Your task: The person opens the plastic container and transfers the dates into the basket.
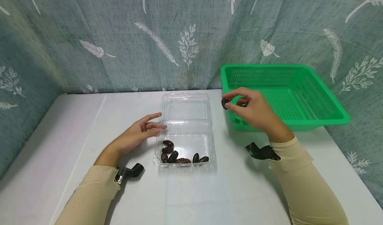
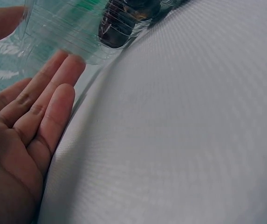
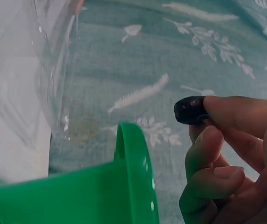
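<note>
Right hand (image 1: pixel 254 110): I see it raised over the basket's near-left corner, thumb and forefinger pinching one date (image 1: pixel 224 103); other fingers curled under.
Date: held in the air at 9 o'clock of the right hand, just left of the basket rim, not touching it.
Left hand (image 1: pixel 137 135): I read it as open, fingers straight and together, palm resting on the table, fingertips (image 1: pixel 160 128) against the box's left wall.
Box (image 1: pixel 185 132): clear clamshell, lid laid open toward 12 o'clock; centre of the table, between the hands.
Dates in box (image 1: pixel 179 155): a small cluster along the near edge of the tray, at 6 o'clock.
Basket (image 1: pixel 329 118): green, slotted, at 3 o'clock of the box, close beside it.
In the way: only the basket's left rim, below the held date.
Table (image 1: pixel 209 191): white cloth.
Curtain (image 1: pixel 119 35): teal, leaf print, at 12 o'clock.
Left wrist view: shows fingers (image 2: pixel 54 107) meeting the ribbed box wall, which the head view leaves vague.
Right wrist view: shows the date (image 3: pixel 191 109) clamped at the fingertips above the green rim (image 3: pixel 133 172).
</note>
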Demonstrator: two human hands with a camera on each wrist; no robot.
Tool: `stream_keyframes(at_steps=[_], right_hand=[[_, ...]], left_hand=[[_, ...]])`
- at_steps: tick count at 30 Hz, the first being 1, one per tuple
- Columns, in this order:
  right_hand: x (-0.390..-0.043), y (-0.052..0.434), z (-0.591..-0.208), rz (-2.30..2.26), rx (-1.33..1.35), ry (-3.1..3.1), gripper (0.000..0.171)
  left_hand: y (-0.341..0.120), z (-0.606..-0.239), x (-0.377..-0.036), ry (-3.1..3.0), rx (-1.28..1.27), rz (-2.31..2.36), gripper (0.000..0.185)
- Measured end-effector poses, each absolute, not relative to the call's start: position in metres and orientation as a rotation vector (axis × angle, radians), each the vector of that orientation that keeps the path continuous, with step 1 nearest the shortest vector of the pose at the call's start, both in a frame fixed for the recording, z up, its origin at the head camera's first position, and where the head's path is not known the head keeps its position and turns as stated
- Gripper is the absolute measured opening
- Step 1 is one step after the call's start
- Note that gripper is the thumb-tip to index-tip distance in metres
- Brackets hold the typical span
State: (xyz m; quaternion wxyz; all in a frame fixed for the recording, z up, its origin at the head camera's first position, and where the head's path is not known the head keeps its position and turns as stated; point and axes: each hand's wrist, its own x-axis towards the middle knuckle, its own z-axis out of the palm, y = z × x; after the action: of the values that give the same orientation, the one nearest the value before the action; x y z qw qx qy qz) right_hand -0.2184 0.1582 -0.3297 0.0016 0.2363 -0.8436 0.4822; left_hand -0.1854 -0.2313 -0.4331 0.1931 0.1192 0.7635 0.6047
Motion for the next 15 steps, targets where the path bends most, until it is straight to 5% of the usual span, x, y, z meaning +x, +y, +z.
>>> stream_keyframes(at_steps=[15], right_hand=[[-0.239, 0.184, -0.336, 1.505, 0.303, -2.854, 0.030]], left_hand=[[-0.229, -0.433, -0.185, 2.160, 0.310, 1.674, 0.068]])
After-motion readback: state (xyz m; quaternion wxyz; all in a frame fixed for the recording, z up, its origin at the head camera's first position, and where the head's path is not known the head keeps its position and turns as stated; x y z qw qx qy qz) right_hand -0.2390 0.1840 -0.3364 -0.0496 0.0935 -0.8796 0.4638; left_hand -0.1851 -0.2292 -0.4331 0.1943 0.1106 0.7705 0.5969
